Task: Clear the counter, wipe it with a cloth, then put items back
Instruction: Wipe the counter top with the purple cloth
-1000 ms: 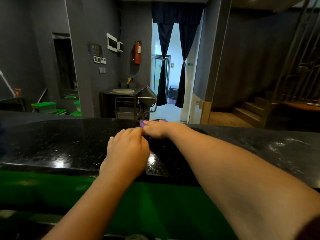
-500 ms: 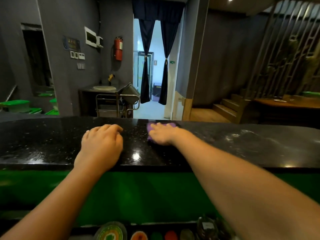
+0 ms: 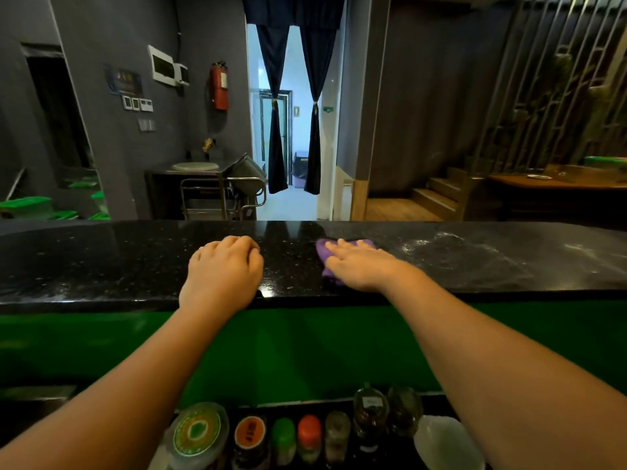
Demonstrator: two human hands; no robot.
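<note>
A black speckled counter (image 3: 101,262) runs across the view at chest height. My right hand (image 3: 363,268) lies flat on a purple cloth (image 3: 324,254) and presses it onto the counter right of centre; only the cloth's left and far edges show past the fingers. My left hand (image 3: 224,271) rests on the counter to the left of the cloth, fingers loosely curled, holding nothing. Wet streaks (image 3: 468,252) mark the counter to the right of the cloth.
Below the counter's green front (image 3: 305,347), on a lower shelf, stand several jars and bottles (image 3: 308,439), a round lidded tub (image 3: 198,432) and a white bowl (image 3: 444,442). Beyond the counter are a metal trolley (image 3: 220,195), a curtained doorway and wooden steps.
My right hand slid the cloth to the right along the counter. My left hand parted from it and stayed left. The view dropped, bringing the jars below into sight.
</note>
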